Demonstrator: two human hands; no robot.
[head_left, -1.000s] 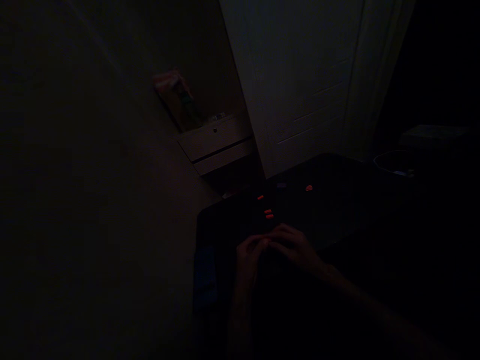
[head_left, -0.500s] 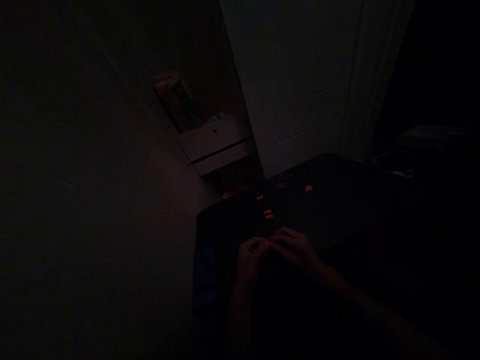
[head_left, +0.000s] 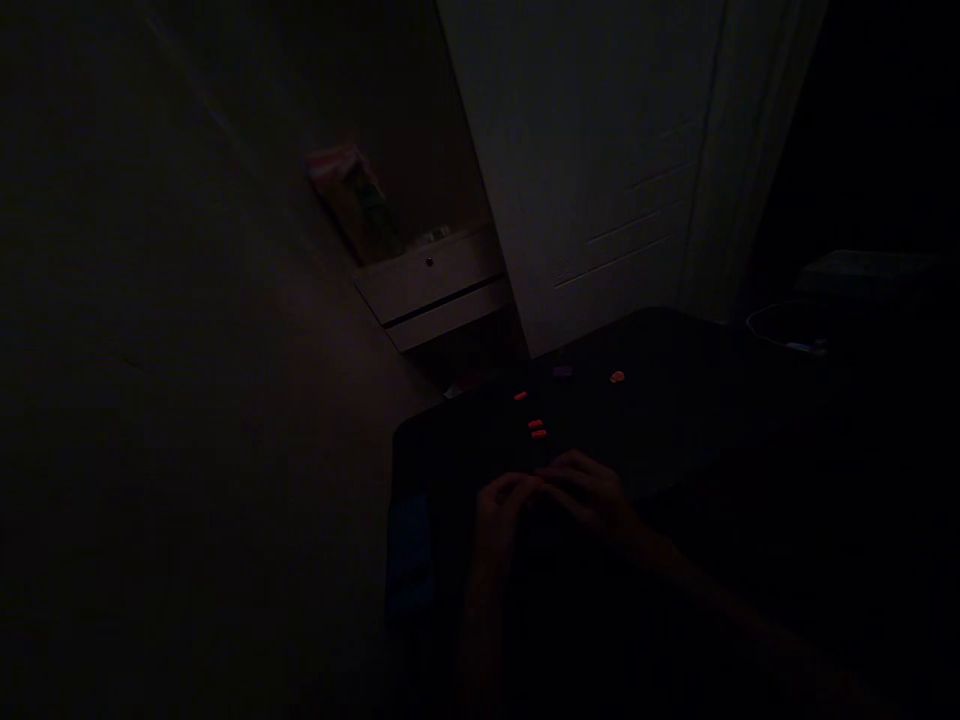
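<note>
The scene is very dark. My left hand [head_left: 499, 515] and my right hand [head_left: 592, 495] meet fingertip to fingertip over a dark table [head_left: 660, 420], fingers curled together in a pinch. What lies between them is too dark to name. Just beyond my fingers two small red pieces [head_left: 537, 429] lie side by side on the table. Another red piece [head_left: 520, 396] sits a little farther back, and an orange one [head_left: 616, 376] rests to the right. A faint purple piece [head_left: 562, 371] lies between those.
A white door [head_left: 600, 170] stands behind the table. Left of it is a low white drawer unit [head_left: 439, 290] with a coloured package [head_left: 352, 200] leaning above it. A blue object [head_left: 409, 555] hangs at the table's left edge. A white cable [head_left: 787, 335] lies at the right.
Both hands have stayed joined in the same spot with only slight finger shifts. The picture has grown a little darker.
</note>
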